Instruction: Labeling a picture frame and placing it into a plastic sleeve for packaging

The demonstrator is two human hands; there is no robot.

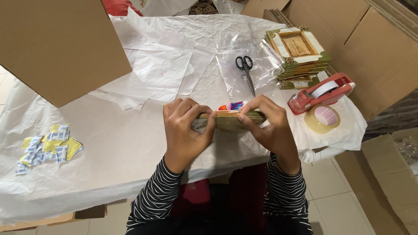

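Small sachets (47,147), yellow and blue-white, flat rectangles, heaped loose at about 9 o'clock on the white-papered table (130,143). Big brown cardboard box (58,45) standing at 10–11 o'clock, plain face. More flattened brown cartons (374,48) at 1–2 o'clock, leaning beyond the table's edge. Another open brown carton (387,174) at 4 o'clock on the floor. Clear plastic bags (248,56) lying flat at 12–1 o'clock. No screens or signs seen.
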